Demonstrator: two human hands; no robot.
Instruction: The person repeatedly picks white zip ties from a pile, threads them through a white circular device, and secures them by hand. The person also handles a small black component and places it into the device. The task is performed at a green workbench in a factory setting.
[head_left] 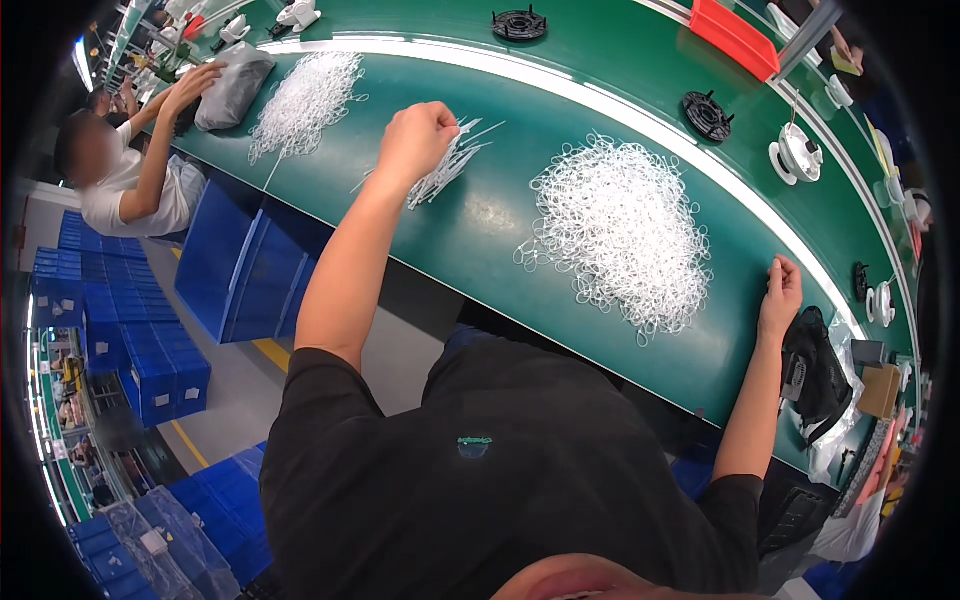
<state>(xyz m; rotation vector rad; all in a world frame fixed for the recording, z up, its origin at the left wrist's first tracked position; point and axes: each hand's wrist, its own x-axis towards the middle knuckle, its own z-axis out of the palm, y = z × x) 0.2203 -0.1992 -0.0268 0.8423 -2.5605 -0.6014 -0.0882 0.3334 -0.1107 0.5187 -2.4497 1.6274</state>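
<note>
**Fist closed on a bundle of white ties at the green bench**

A long green bench (pixel 500 230) curves across the frame, a big loose heap of white plastic loops (pixel 625 230) lying between the person's arms. The left hand (pixel 415 140) is nearer the work: its fingers are curled tight round a bundle of white ties (pixel 450 165), whose long axis fans away to the right. The right hand (pixel 782 295) rests at the bench edge, fingers loosely bent and holding nothing, just beyond the heap. A second pile (pixel 305 100) lies farther left, near a co-worker (pixel 140 180)

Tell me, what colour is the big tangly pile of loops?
White, the pile of loops, in the head view.
</note>
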